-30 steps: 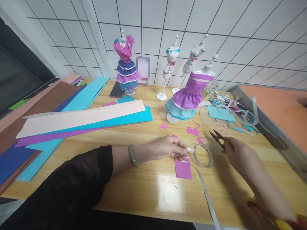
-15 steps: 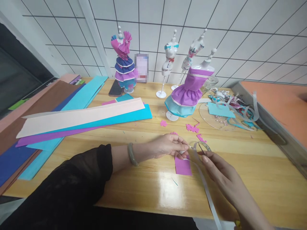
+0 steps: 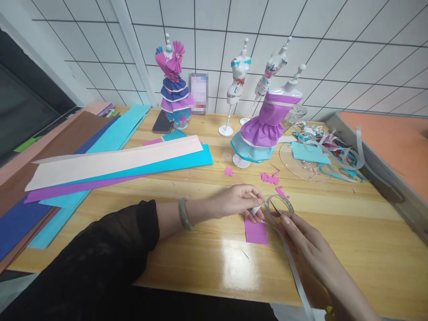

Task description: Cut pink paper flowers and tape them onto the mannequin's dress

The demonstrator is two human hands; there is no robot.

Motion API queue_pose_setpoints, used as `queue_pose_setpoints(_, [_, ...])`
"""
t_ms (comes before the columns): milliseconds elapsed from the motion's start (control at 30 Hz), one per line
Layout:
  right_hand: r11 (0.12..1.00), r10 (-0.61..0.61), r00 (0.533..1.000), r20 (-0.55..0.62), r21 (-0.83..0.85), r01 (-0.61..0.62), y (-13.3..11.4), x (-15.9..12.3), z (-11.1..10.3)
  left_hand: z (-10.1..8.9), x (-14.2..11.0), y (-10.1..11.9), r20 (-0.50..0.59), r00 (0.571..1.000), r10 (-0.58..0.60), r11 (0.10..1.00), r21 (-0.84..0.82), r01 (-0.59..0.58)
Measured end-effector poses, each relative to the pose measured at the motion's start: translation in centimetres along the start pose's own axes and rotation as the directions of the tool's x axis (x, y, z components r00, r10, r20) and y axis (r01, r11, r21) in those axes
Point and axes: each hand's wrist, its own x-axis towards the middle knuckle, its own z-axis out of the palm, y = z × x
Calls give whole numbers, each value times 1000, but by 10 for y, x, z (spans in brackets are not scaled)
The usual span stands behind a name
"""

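A white ribbon (image 3: 294,272) loops up between my hands and trails down over the table's front edge. My left hand (image 3: 236,201), with a bracelet (image 3: 185,214) on its wrist, pinches the ribbon's upper end. A small white piece (image 3: 256,209) shows at its fingers. In my right hand (image 3: 306,236) is a thin dark pointed tool (image 3: 274,207), perhaps tweezers, its tip by the ribbon loop; the rest is hidden by the fingers. Below my left fingers lies a purple paper square (image 3: 256,232). A clear tape roll (image 3: 288,203) lies behind my right fingers.
Behind stand a dress form in a purple and blue dress (image 3: 271,120), another in a ruffled dress (image 3: 174,93), and two bare forms. Coloured paper strips (image 3: 117,162) cover the left. Pink flower cutouts (image 3: 269,178), ribbon scraps (image 3: 334,147) and an orange tray (image 3: 384,142) are rightward.
The ribbon between my hands has opened into a rounder loop. The dark tool's tip has shifted slightly left, and my left fingers have spread a little more around the small white piece.
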Motion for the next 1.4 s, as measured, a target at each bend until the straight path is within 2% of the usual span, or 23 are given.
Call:
queue_pose_setpoints(167, [997, 69, 993, 100, -31, -66, -1, 3, -4, -5, 3, -6, 45, 998, -39, 996, -78, 43])
queue_pose_setpoints(333, [995, 92, 978, 186, -60, -83, 2, 7, -10, -7, 4, -1, 55, 989, -136, 982, -125, 142])
queue_pose_setpoints(600, [980, 95, 972, 215, -192, -53, -2, 13, -22, -9, 8, 1, 102, 980, -174, 976, -116, 185])
queue_pose_setpoints(833, [998, 28, 983, 181, -63, -17, -9, 22, -16, -5, 5, -2, 78, 987, -142, 988, -54, 147])
queue_pose_setpoints(1000, [1000, 24, 968, 249, 13, -28, -9, 28, -8, -5, 3, -1, 85, 994, -75, 996, -33, 78])
queue_pose_setpoints(1100, [992, 121, 975, 185, 14, -126, -5, 27, -3, -6, 3, -1, 76, 995, -69, 997, -39, 72])
queue_pose_setpoints(1167, [982, 188, 980, 69, -33, -186, -2, 27, 1, -6, 3, -1, 75, 995, -69, 995, -65, 74])
queue_pose_setpoints(1267, [968, 216, 974, -67, -117, -222, 4, 27, 4, -7, 3, 1, 72, 995, -72, 991, -111, 80])
queue_pose_setpoints(1400, [955, 230, 973, -35, -185, -232, 11, 28, 5, -6, 2, 2, 55, 995, -78, 989, -123, 84])
